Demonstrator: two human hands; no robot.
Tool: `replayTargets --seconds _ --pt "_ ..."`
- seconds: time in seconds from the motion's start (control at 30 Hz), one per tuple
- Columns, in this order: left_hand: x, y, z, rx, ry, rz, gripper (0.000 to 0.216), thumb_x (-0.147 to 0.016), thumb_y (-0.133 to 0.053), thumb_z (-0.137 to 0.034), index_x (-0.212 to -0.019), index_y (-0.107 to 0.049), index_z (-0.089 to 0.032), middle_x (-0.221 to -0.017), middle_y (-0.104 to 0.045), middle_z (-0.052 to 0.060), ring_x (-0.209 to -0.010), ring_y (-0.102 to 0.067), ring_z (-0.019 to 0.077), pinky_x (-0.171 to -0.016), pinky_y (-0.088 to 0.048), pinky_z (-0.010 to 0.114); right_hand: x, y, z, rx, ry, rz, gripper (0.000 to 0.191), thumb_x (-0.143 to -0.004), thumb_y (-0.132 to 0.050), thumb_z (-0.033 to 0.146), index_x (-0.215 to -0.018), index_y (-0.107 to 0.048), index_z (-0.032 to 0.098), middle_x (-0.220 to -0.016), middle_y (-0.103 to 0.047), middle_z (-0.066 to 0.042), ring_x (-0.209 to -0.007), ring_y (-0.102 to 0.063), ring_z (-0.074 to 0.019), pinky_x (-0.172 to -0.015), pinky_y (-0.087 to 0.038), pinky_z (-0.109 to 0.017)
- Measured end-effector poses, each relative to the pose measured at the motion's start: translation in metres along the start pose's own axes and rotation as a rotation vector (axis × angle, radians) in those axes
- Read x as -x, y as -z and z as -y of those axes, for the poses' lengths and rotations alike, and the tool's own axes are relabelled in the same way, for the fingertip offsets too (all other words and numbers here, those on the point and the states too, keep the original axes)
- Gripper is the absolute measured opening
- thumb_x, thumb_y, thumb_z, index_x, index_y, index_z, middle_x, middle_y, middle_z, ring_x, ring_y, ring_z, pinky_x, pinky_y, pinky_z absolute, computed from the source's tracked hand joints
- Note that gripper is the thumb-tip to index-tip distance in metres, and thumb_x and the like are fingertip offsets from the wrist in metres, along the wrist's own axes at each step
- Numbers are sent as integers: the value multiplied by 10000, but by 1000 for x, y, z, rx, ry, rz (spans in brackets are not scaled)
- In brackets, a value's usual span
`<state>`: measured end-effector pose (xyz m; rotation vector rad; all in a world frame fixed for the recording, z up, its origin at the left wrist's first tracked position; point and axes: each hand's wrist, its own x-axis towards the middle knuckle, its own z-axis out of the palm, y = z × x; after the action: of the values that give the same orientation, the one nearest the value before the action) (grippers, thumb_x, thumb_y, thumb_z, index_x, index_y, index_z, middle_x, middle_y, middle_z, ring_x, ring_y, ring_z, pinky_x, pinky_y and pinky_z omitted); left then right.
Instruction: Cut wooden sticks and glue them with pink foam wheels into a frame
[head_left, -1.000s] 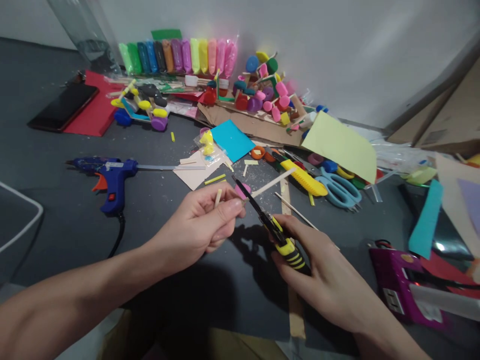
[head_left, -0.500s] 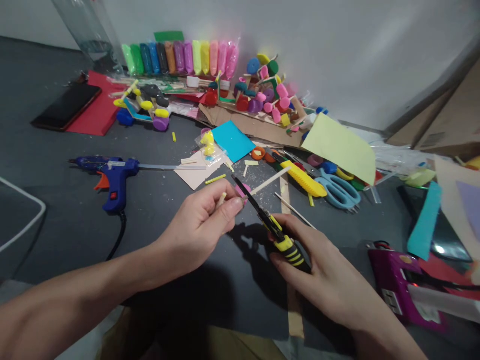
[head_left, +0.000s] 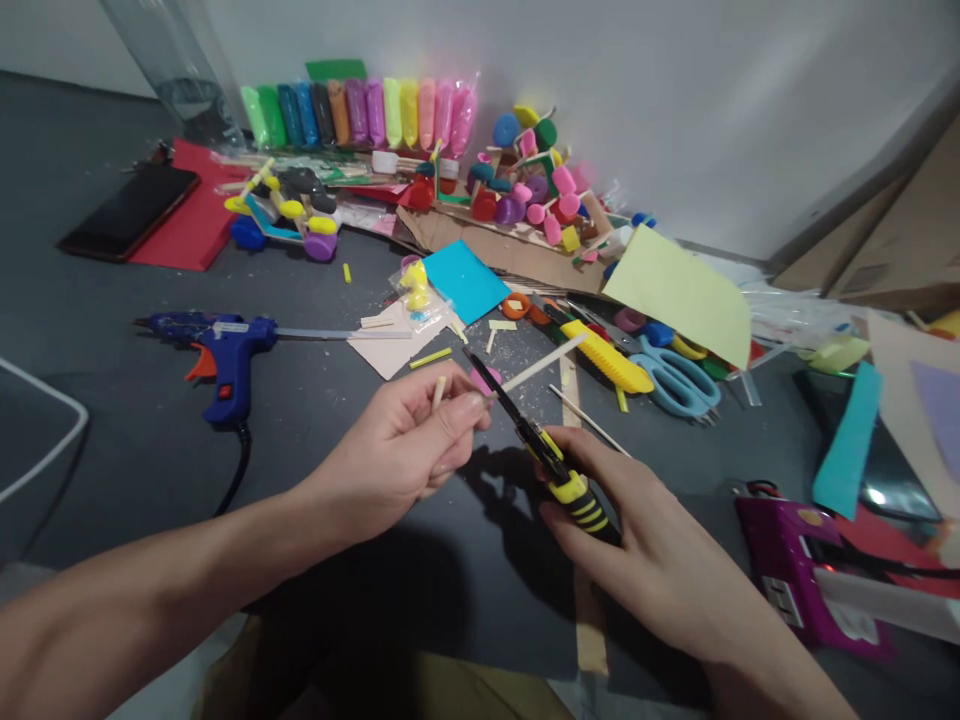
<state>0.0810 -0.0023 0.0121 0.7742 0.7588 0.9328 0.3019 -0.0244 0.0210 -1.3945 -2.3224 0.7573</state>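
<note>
The left hand (head_left: 424, 435) is closed in a pinch, thumb over fingers, and the near end of a pale flat stick (head_left: 546, 362) meets its fingertips; the stick seems to be gripped there, though the tool partly covers that spot. The stick's long axis slants up and to the right, away from the person, toward a yellow cutter (head_left: 607, 357) on the dark counter (head_left: 135, 445); whether its far end touches the cutter or only overlaps it in view, I cannot tell. A second, short pale piece (head_left: 439, 393) pokes up between the left thumb and fingers. The right hand (head_left: 637, 535) is wrapped round the banded handle of a black-and-yellow tool (head_left: 559, 465), whose dark, narrow front part points up and to the left, so it crosses the stick's line close to the left fingertips. That crossing is the relation that matters most: the left hand is the nearer one to it, while the right hand sits lower and reaches it only through the tool's length. How far the tool's jaws are parted is too small to judge. Behind the crossing shows a pink disc (head_left: 496, 376). A thin stick (head_left: 589, 420) lies just beyond the right hand, and a blue glue gun (head_left: 236, 355) rests well apart to the left.
</note>
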Motion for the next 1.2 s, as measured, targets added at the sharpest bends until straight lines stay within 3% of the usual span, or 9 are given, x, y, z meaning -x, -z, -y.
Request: replayTargets --seconds 0.37,0.53,0.67,0.87,1.03,1.1,1.2 --pt "-1 -1 6 10 -90 14 122 -976 -556 -211 -861 -553 -170 -521 -367 -116 -416 -232 29 -376 -211 123 -1 0 2 60 -48 12 347 -812 -561 193 -1156 -578 232 -951 -725 -11 -813 -687 -187 -692 -534 -268" --pt "-1 1 4 -115 -146 -43 171 -989 -541 -251 -836 -541 -175 -512 -334 -109 -442 -247 43 -406 -183 157 3 12 -10 40 -34 24 467 -885 -609 383 -1334 -549 265 -1243 -718 -61 -1065 -706 -254 -828 -583 -317" --pt "0 7 4 -252 -187 -90 206 -1002 -543 -324 -850 -553 -185 -537 -338 -96 -471 -252 53 -434 -179 190 9 29 -24 82 -123 -21 576 -887 -579 576 -1348 -578 231 -1292 -703 -108 -1123 -691 -327 -893 -582 -402" --pt "6 10 6 -508 -254 -142 180 -992 -560 -332 -870 -577 -200 -607 -381 -77 -521 -297 65 -473 -234 205 4 30 -62 465 -267 -157 611 -880 -513 612 -1267 -606 148 -1201 -698 -198 -1048 -681 -403 -832 -557 -502" --pt "7 10 5 -775 -368 -175 151 -980 -557 -295 -868 -597 -201 -660 -468 -56 -559 -388 78 -525 -299 215 1 23 -75 689 -268 -84 686 -886 -523 642 -1271 -611 81 -1090 -686 -235 -1027 -647 -447 -831 -532 -567" --pt "6 10 4 -883 -381 -164 170 -984 -536 -301 -860 -588 -197 -675 -495 -51 -565 -410 83 -548 -322 219 1 24 -65 640 -228 -153 577 -926 -509 610 -1197 -656 122 -1062 -686 -207 -1013 -651 -424 -826 -532 -559" --pt "4 11 4 -1080 -375 -79 178 -988 -493 -286 -862 -576 -192 -691 -552 -39 -579 -458 95 -583 -344 229 1 23 -35 466 -43 -463 218 -990 -522 374 -1044 -688 243 -1006 -695 -121 -960 -670 -319 -843 -530 -488"
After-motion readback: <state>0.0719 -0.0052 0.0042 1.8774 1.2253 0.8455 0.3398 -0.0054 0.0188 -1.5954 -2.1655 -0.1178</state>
